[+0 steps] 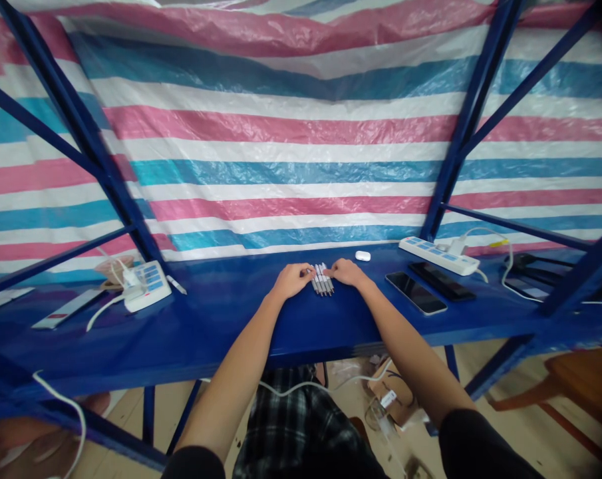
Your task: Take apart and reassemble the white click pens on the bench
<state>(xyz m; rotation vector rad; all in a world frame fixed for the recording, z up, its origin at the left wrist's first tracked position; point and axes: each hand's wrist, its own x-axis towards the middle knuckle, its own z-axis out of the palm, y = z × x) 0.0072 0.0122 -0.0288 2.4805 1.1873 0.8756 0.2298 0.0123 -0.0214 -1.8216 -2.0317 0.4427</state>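
Note:
Several slim white-and-grey pens (322,282) lie side by side in a small bundle on the blue tabletop, their dark tips pointing toward me. My left hand (291,279) grips the bundle from the left, with thumb and fingertips closed at its upper edge. From the right, my right hand (346,271) does the same, its fingers curled and its thumb pressed against the pens. The far ends of the pens are partly covered by my fingertips. Just behind my right hand sits a small white rounded case (362,255).
A black-screened phone (415,293) and a dark slab-like device (441,281) lie to the right, before a white power strip (439,255). At left are another power strip (148,286), a single white pen (175,285) and a flat pale box (68,309). Blue frame posts (460,146) flank the striped sheet (291,133).

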